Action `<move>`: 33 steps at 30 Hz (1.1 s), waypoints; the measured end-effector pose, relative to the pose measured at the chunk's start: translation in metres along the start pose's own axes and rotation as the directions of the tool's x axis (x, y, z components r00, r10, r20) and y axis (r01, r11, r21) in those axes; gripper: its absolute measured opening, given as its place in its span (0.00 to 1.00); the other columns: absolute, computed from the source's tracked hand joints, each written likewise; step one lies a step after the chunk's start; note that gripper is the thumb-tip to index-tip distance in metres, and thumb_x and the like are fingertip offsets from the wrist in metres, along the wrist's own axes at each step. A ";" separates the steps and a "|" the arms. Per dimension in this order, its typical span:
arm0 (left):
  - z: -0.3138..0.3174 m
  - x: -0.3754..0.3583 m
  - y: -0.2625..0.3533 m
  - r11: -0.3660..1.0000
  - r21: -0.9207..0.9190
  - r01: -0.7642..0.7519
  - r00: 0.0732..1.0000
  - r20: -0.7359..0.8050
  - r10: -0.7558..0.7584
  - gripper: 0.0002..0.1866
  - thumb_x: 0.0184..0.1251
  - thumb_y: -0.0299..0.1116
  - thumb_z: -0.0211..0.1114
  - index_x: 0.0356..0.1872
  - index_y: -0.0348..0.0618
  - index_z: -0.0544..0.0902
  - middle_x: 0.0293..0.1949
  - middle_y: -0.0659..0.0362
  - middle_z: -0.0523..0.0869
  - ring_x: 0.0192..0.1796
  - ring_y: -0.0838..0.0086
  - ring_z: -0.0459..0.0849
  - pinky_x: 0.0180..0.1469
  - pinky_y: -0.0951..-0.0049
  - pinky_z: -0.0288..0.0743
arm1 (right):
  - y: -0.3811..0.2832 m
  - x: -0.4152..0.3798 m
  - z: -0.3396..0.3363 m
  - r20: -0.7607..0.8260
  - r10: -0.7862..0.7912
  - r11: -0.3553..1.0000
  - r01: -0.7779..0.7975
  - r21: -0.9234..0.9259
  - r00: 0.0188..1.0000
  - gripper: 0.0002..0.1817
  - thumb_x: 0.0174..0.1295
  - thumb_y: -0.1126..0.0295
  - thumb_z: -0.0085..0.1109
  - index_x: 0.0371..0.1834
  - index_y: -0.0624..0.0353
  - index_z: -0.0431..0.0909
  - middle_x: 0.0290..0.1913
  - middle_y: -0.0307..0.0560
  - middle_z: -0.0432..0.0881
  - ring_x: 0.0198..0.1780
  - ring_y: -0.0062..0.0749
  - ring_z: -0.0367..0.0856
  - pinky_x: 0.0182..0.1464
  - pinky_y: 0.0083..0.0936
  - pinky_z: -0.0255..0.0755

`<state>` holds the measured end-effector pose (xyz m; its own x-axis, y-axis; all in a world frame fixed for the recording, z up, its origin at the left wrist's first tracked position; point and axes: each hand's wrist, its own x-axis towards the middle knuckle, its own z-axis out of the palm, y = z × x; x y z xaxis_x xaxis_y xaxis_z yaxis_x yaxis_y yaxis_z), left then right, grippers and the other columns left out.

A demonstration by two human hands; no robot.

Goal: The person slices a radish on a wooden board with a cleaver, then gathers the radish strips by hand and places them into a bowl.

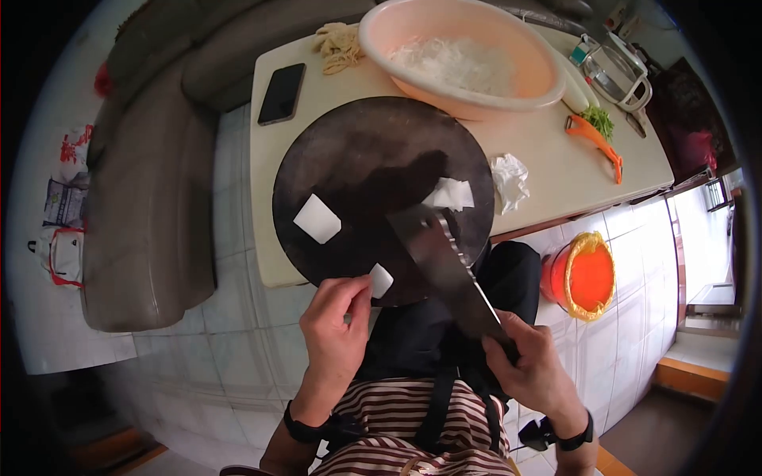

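Observation:
A round dark cutting board (373, 151) bears a white piece (318, 219) at its left and a small pile of white slices (451, 193) at its right. My left hand (340, 321) pinches the edge of a smaller white piece (381, 281) at the board's near edge. Closed round the handle of a dark cleaver (444, 262) is my right hand (528, 357). The blade points up and left over the board, its tip close to the pile of slices.
Behind the board, a large pink basin (548, 79) holds white shreds. A phone (282, 94), a cloth (339, 47), crumpled tissue (509, 182) and an orange peeler (597, 143) lie on the table (274, 238). A red bucket (559, 278) with a yellow liner stands on the floor at right.

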<state>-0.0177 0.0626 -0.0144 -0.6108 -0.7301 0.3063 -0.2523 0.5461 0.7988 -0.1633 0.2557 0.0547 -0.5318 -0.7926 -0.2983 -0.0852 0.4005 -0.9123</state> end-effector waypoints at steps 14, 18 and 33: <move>-0.017 -0.009 -0.023 0.856 0.217 -0.470 0.850 0.373 0.372 0.14 0.42 0.19 0.68 0.36 0.34 0.87 0.42 0.54 0.82 0.46 0.59 0.80 0.48 0.62 0.77 | -0.040 0.026 0.013 0.429 -0.221 0.501 0.479 -0.721 0.876 0.33 0.50 0.76 0.60 0.64 0.72 0.71 0.28 0.45 0.67 0.25 0.30 0.77 0.25 0.25 0.72; -0.016 -0.007 -0.022 0.869 0.205 -0.450 0.853 0.387 0.350 0.11 0.45 0.20 0.69 0.33 0.34 0.86 0.40 0.55 0.82 0.46 0.59 0.80 0.49 0.60 0.76 | -0.040 0.032 0.014 0.440 -0.199 0.506 0.477 -0.719 0.875 0.32 0.50 0.75 0.60 0.63 0.73 0.72 0.28 0.45 0.67 0.25 0.29 0.77 0.26 0.23 0.72; -0.020 -0.014 -0.028 0.893 0.148 -0.424 0.844 0.423 0.330 0.07 0.43 0.23 0.66 0.28 0.37 0.85 0.35 0.58 0.80 0.39 0.64 0.76 0.41 0.64 0.73 | -0.038 0.040 0.009 0.470 -0.198 0.525 0.498 -0.690 0.860 0.28 0.48 0.78 0.61 0.56 0.77 0.75 0.24 0.42 0.67 0.21 0.26 0.75 0.20 0.22 0.71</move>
<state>0.0131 0.0492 -0.0303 -0.9162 -0.2619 0.3033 -0.0776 0.8585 0.5068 -0.1743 0.2044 0.0753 -0.0446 -0.9772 -0.2076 -0.8911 0.1329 -0.4339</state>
